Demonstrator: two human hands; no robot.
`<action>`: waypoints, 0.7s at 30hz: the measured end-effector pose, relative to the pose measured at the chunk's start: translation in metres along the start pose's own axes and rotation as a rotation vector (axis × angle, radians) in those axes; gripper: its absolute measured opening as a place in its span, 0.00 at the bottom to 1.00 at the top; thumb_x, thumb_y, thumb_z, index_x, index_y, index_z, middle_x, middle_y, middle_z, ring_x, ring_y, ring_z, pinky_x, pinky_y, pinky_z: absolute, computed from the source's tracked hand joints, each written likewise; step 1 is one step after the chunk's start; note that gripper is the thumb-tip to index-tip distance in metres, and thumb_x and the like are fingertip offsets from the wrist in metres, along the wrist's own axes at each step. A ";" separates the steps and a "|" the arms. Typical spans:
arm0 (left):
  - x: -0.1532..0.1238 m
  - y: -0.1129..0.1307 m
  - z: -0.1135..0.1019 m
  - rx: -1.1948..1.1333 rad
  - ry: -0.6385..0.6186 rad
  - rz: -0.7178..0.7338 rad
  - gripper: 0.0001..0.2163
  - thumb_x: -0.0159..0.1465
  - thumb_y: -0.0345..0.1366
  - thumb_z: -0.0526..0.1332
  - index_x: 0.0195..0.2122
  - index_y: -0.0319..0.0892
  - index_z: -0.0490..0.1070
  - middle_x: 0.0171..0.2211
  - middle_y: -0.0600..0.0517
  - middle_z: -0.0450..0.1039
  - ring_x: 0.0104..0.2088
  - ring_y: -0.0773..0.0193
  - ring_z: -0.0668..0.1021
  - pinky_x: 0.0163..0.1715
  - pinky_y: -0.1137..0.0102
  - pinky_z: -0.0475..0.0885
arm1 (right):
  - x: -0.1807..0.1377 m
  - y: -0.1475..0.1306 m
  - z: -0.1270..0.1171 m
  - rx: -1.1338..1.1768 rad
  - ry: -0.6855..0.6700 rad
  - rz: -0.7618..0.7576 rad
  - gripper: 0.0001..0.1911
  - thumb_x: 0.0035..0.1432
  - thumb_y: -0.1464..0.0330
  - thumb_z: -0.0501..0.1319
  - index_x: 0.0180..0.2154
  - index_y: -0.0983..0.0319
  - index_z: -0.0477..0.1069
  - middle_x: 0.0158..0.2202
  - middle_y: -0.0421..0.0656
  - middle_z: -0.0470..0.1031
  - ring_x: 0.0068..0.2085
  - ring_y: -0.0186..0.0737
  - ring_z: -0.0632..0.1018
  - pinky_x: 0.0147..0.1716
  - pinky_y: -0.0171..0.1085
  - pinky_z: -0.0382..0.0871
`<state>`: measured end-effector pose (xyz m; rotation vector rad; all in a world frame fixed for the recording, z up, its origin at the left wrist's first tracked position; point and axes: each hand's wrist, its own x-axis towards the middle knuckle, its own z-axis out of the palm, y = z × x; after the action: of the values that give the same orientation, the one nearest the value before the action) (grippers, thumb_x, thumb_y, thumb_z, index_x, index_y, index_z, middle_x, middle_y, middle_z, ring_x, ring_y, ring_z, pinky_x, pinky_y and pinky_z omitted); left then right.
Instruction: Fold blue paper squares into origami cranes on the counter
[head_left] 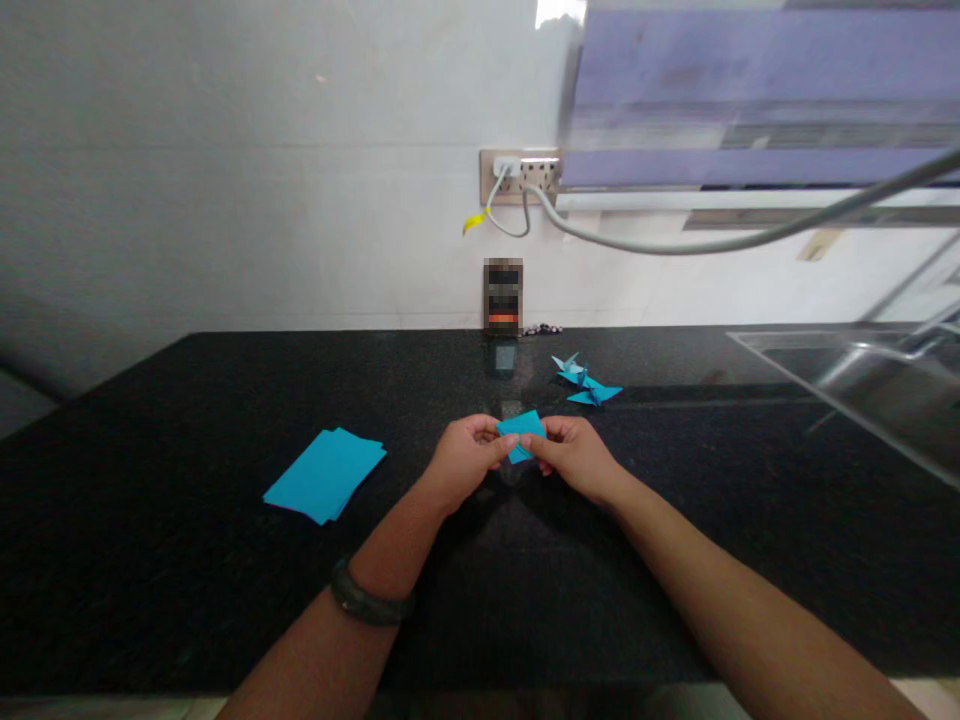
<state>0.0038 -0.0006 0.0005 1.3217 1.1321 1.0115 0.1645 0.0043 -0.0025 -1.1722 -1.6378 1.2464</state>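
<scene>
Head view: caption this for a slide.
Left hand and right hand hold folded blue paper over a black counter, paper stack to the left, paper birds beyond.

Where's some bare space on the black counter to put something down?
There's bare counter between the right forearm and the sink, and behind the blue paper stack, toward the wall. It's crowded in the middle: the left hand and right hand hold folded paper, with paper cranes just beyond.

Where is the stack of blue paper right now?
In the head view, the stack of blue paper lies on the dark countertop, left of the left hand.
</scene>
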 end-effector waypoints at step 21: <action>0.000 0.000 0.005 -0.152 0.154 -0.037 0.10 0.47 0.40 0.65 0.22 0.37 0.71 0.18 0.53 0.70 0.20 0.68 0.71 0.24 0.72 0.66 | -0.001 0.002 0.008 0.181 0.011 0.064 0.13 0.46 0.60 0.62 0.24 0.65 0.68 0.16 0.35 0.65 0.17 0.26 0.64 0.16 0.28 0.60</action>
<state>0.0084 -0.0013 0.0003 1.1134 1.1666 1.1641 0.1573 0.0016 -0.0060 -1.1244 -1.4554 1.3952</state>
